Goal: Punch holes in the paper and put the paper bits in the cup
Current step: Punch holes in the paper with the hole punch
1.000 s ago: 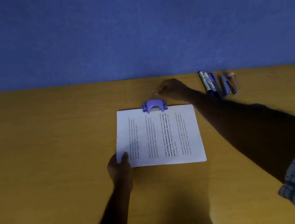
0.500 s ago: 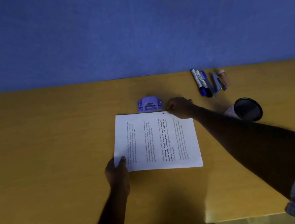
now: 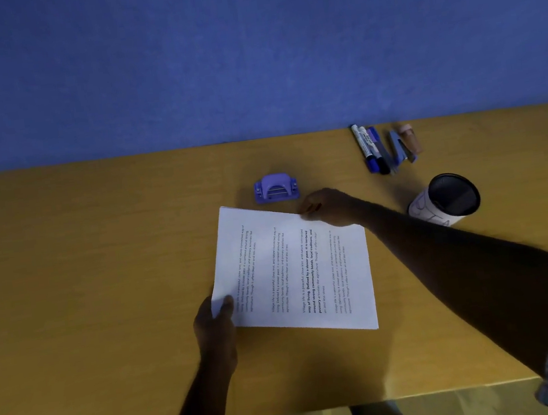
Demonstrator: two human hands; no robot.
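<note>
While held, paper [image 3: 294, 270] askew lengthwise.

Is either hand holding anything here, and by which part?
Both hold the paper: the left hand pinches its near left corner, the right hand its far edge. The hole punch sits untouched.

Single head-worn wide-angle view, looked forward and down from above the desk [image 3: 70, 301] near edge, facing the blue wall [image 3: 247, 55]. Close range: both forearms entered from the bottom, left hand [image 3: 214, 321] nearer the camera, right hand [image 3: 329, 207] farther out.
</note>
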